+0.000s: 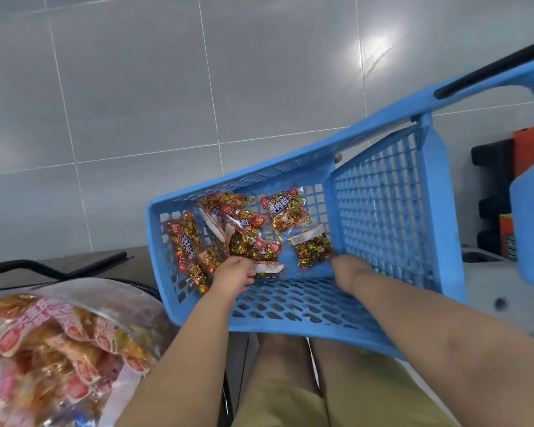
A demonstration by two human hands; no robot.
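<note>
A blue plastic cart basket (379,198) stands in front of me, with several red-and-gold candy packets lying on its bottom. My left hand (233,274) reaches in and pinches the white edge of one packet (267,268) in the heap. My right hand (350,271) is also inside the basket, its knuckles turned up. It meets the lower right corner of a separate packet (312,251). That hand's fingers are hidden under it. One more packet (285,209) lies apart, further in.
A large clear bag (53,340) full of pink-and-red snack packs sits at the lower left on a dark cart frame (74,269). The cart's blue handle (530,235) is at the right, with dark shelving (494,186) behind it. The floor is grey tile (136,87).
</note>
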